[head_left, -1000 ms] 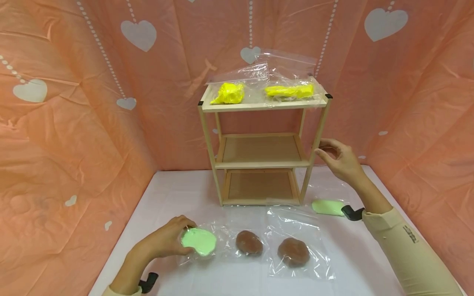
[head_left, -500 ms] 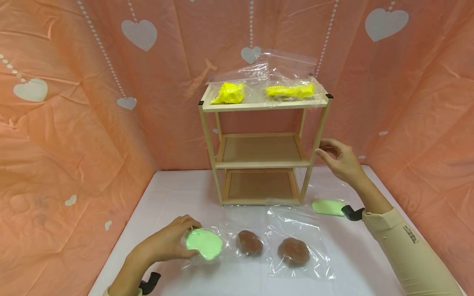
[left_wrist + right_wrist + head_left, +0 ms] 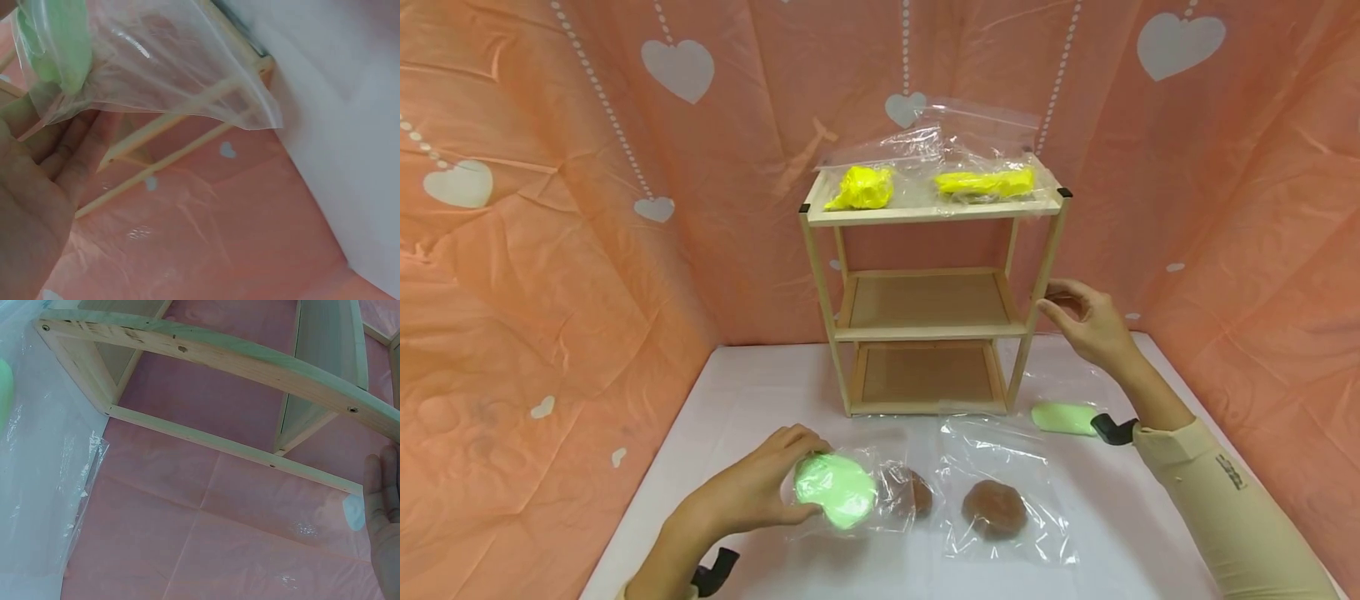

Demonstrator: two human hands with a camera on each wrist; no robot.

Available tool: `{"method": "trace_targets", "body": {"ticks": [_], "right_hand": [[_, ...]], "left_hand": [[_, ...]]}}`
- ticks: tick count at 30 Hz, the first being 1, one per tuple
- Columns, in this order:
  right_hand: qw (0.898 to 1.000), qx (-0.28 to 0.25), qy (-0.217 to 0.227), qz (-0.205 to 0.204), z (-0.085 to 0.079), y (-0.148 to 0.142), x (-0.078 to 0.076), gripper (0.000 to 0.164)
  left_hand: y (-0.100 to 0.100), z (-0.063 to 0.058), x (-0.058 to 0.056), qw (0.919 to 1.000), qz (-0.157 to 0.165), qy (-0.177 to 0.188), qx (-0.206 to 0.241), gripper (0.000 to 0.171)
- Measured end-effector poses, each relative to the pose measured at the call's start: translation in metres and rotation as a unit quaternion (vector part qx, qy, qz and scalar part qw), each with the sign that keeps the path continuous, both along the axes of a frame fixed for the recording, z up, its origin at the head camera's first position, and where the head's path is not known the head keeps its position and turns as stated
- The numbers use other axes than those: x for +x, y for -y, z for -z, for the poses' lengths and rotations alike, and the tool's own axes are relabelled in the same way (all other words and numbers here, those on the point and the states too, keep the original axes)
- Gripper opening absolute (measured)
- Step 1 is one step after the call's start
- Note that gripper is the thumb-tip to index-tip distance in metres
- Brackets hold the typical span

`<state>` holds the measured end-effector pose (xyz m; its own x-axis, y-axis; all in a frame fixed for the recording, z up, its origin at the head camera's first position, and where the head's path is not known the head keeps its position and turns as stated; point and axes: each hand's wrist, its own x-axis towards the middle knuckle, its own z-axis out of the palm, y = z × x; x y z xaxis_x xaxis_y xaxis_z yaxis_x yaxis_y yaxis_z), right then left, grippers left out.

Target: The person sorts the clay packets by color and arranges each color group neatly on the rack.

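Note:
My left hand [image 3: 767, 483] grips a clear plastic bag with a flat light green clay-like lump [image 3: 841, 492] in it, thumb at the lower edge and fingers at the upper. The bag's free end [image 3: 187, 75] hangs out from the fingers in the left wrist view. In the head view it overlaps a bagged brown lump [image 3: 921, 493]. My right hand [image 3: 1096, 329] holds the right front post of a three-tier wooden shelf [image 3: 931, 335], thumb at the front and fingers behind. Only some fingers and part of the palm show in the right wrist view.
Two bagged yellow lumps, one crumpled [image 3: 867, 188] and one long [image 3: 985, 183], lie on the shelf's top. Another bagged brown lump [image 3: 995, 510] lies in front of the shelf, and a bagged green slab [image 3: 1063, 418] to its right. Pink cloth [image 3: 760, 250] surrounds the white table [image 3: 760, 392].
My left hand has shifted right with the bagged green lump, which now partly covers the left brown lump. My right hand has stayed at the shelf post.

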<state>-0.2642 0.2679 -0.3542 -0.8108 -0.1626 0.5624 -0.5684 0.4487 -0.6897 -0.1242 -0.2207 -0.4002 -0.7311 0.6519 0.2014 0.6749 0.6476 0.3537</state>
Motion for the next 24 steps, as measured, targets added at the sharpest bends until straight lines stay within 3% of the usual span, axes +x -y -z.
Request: {"method": "trace_targets", "body": {"ticks": [3,11,19,24], "right_hand": [[1.0,-0.001,-0.001,0.0,0.0,0.0,-0.001,0.031],[1.0,0.0,-0.002,-0.002,0.0,0.001,-0.001,0.031],[1.0,-0.002,-0.004,-0.002,0.0,0.001,-0.001,0.031],[1.0,-0.005,-0.006,-0.003,0.0,0.001,0.0,0.031]], "left_hand": [[-0.005,-0.004,0.0,0.9999,0.002,-0.009,0.004,0.062],[-0.021,-0.015,-0.004,0.9965,0.019,-0.077,0.027,0.07],[-0.032,-0.032,-0.007,0.9819,0.061,-0.172,0.053,0.081],[-0.037,-0.043,-0.008,0.9763,0.06,-0.2,0.058,0.081]]}}
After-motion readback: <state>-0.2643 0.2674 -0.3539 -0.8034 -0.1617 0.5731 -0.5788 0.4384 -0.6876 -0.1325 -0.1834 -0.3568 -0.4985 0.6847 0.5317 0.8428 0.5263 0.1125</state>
